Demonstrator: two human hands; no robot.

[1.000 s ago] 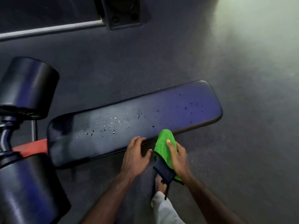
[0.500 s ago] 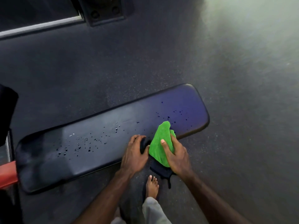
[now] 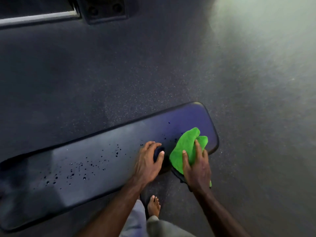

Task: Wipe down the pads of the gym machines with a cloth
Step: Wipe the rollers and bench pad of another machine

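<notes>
A long dark bench pad (image 3: 102, 165) runs from lower left to mid right, with water droplets (image 3: 80, 168) scattered over its middle. A green cloth (image 3: 186, 144) with a dark underside lies bunched on the pad near its right end. My right hand (image 3: 196, 168) lies over the cloth's near part, fingers spread and curved into the bunched fabric, holding it against the pad. Just to its left, my left hand (image 3: 147, 165) rests on the pad with its fingers curled round a dark rounded fold (image 3: 158, 153) that looks like the cloth's dark part.
Dark speckled rubber floor (image 3: 153, 74) surrounds the pad. A black bolted machine foot (image 3: 104, 9) and a pale rail (image 3: 39, 17) sit at the top left. My bare foot (image 3: 153, 206) stands just below the pad's near edge.
Both hands and the cloth have moved up from the pad's near edge onto its top, toward the right end. The view has swung right, so the roller pads at left are out of sight.
</notes>
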